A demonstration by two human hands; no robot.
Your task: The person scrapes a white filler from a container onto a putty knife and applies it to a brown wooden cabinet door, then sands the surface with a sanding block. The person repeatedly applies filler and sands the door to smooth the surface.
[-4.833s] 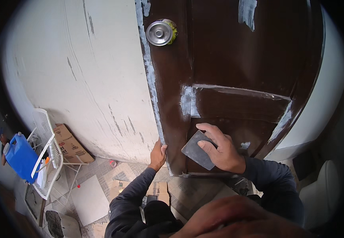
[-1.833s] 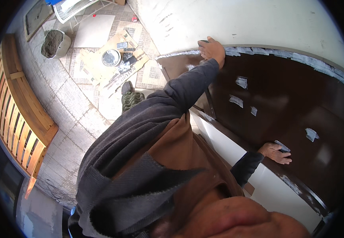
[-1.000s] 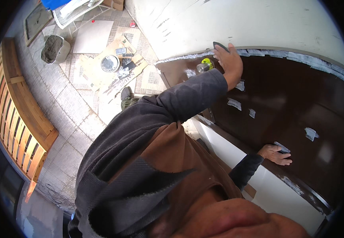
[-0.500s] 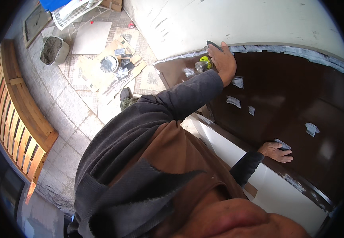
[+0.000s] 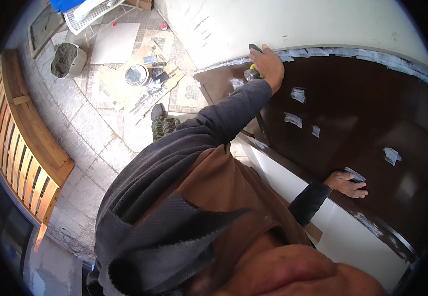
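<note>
A large dark brown panel (image 5: 342, 123), dabbed with pale grey-white patches (image 5: 392, 156), lies before me on the right. My left hand (image 5: 269, 66) reaches to its far edge, fingers closed around a dark flat piece (image 5: 256, 48) that shows at the fingertips; its underside is hidden. Beside that wrist, partly covered, lies a silver and yellow-green object (image 5: 251, 74) of a kind I cannot make out. Nearer me, my right hand (image 5: 348, 185) rests low on the panel. A grey flat piece (image 5: 355, 174) sits between its thumb and fingers, partly covered.
A white wall (image 5: 298, 24) rises behind the panel. A white surface (image 5: 362, 241) lies along its near side. On the floor, left, are cardboard (image 5: 120, 93) with an open round tin (image 5: 137, 75), a bucket of grey material (image 5: 70, 60) and a slatted wooden bench (image 5: 36, 153).
My left hand has shifted slightly left along the panel's far edge, covering more of the silver and yellow-green object. The right hand stays at nearly the same place on the panel.
</note>
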